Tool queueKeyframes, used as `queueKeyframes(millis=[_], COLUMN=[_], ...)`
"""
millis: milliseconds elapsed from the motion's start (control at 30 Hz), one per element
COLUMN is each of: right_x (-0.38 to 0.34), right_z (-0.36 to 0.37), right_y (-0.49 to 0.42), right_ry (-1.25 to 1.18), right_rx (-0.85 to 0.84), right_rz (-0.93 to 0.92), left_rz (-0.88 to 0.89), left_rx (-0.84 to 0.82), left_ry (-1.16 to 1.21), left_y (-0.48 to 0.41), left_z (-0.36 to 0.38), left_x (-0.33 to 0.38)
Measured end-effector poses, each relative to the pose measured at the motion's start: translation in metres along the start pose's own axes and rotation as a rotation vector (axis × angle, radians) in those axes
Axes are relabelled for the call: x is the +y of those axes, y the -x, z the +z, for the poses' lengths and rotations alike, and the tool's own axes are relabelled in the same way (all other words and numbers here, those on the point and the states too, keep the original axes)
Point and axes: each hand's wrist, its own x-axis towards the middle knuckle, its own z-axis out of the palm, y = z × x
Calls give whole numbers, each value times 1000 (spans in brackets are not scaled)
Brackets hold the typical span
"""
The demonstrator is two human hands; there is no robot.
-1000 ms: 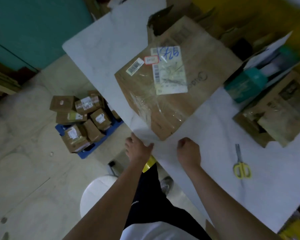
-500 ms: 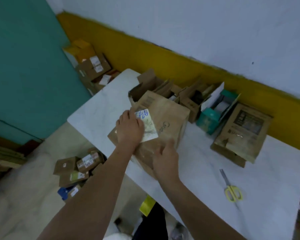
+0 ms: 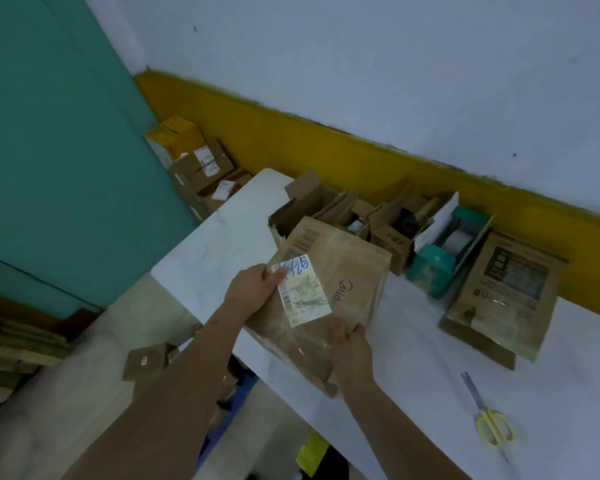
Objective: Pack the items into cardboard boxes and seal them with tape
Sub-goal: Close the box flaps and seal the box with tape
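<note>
A flattened brown cardboard box [image 3: 347, 268] with a white shipping label [image 3: 303, 292] lies at the near left edge of the white table [image 3: 413, 362]. My left hand [image 3: 253, 292] grips its left edge beside the label, thumb on top. My right hand [image 3: 350, 344] holds its near edge, fingers curled over the cardboard. The box's near corner juts past the table edge. Clear tape shines on its near part.
Behind it stand open small cardboard boxes [image 3: 392, 226], a teal box [image 3: 433, 268] and another flat carton [image 3: 506, 292]. Yellow-handled scissors [image 3: 489, 420] lie at the right. Packed parcels [image 3: 146, 362] sit on the floor at the left, more boxes [image 3: 198, 161] by the wall.
My view rose from the floor toward the wall. Both hands moved from the table edge onto the flat box and took hold of it; the left hand has slid off the label to its left edge.
</note>
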Motion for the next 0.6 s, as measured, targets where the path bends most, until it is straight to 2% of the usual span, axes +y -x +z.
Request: queueKeyframes(millis=[167, 333, 467, 600], right_x=[6, 13, 6, -26], right_z=[-11, -12, 5, 43], right_y=[-3, -5, 11, 17], right_ry=[114, 147, 192, 242], right_rx=[-22, -56, -129, -230], right_rz=[-58, -87, -136, -147], left_rz=[9, -174, -282, -320], left_rx=[40, -30, 136, 270], left_ry=[30, 264, 231, 126], left_y=[18, 65, 112, 112], left_z=[0, 7, 1, -52], left_x=[-11, -27, -54, -82])
